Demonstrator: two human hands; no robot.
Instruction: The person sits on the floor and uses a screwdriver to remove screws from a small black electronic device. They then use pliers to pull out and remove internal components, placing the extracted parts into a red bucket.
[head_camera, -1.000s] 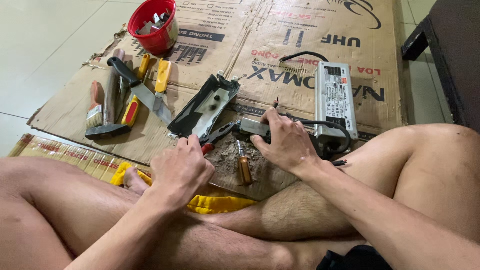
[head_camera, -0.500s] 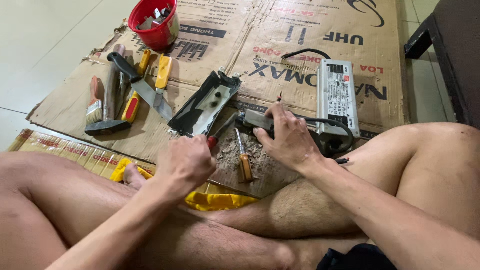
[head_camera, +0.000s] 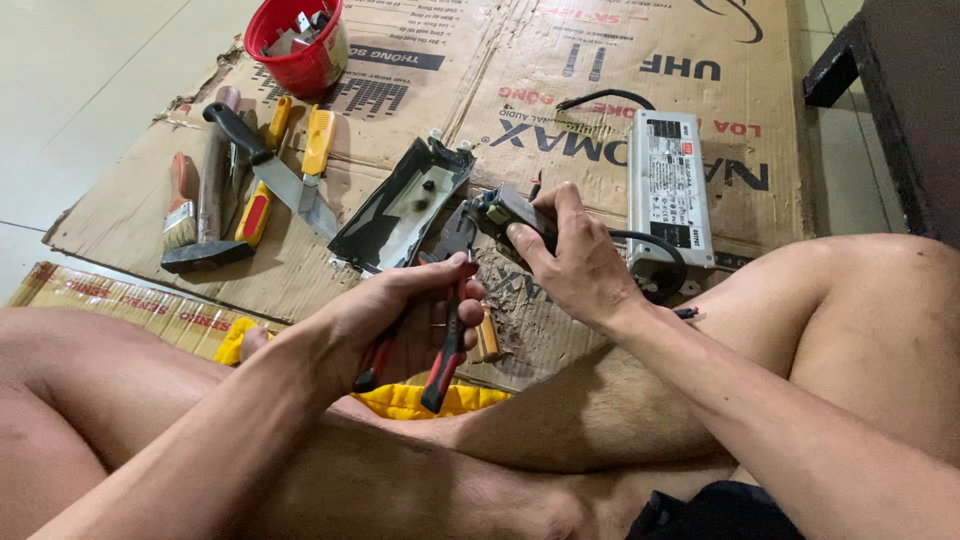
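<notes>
My left hand (head_camera: 395, 315) grips red-and-black handled pliers (head_camera: 445, 340), their jaws pointing up toward the part in my other hand. My right hand (head_camera: 570, 262) holds a small dark electronic block (head_camera: 508, 210) with a black cable (head_camera: 650, 255) running off it. Both hands hover over flattened cardboard (head_camera: 560, 110) between my bare legs. An empty black metal housing (head_camera: 400, 205) lies just left of the block. A screwdriver with an amber handle (head_camera: 488, 338) lies partly hidden behind my left hand.
A silver power-supply box (head_camera: 668, 185) lies to the right. At left lie a hammer (head_camera: 205, 215), a paintbrush (head_camera: 180, 205), a putty knife (head_camera: 275, 172) and yellow-handled tools (head_camera: 318, 140). A red bucket (head_camera: 297, 40) stands far left. A yellow cloth (head_camera: 410, 400) sits by my leg; dark furniture (head_camera: 900, 90) at right.
My left hand has picked the pliers up off the cardboard and raised them. My right hand has lifted the dark block and turned it toward the pliers.
</notes>
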